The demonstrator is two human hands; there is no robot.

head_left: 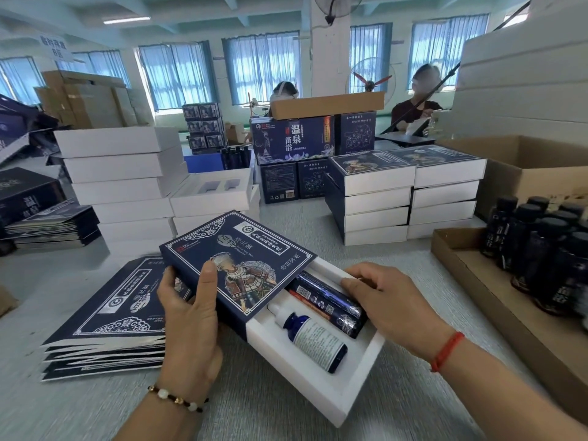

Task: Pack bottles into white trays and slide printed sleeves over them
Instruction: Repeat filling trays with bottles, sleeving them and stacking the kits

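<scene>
A white tray lies in front of me with a small blue dropper bottle and two dark tall bottles lying in it. A navy printed sleeve covers the tray's far half. My left hand grips the sleeve's near left corner, thumb on top. My right hand holds the tray's right side, its fingers curled over the rim and touching the dark bottles.
A pile of flat sleeves lies at the left. Stacks of white trays stand behind it, one open tray among them. Sleeved boxes are stacked ahead. A cardboard tray of several dark bottles sits at the right.
</scene>
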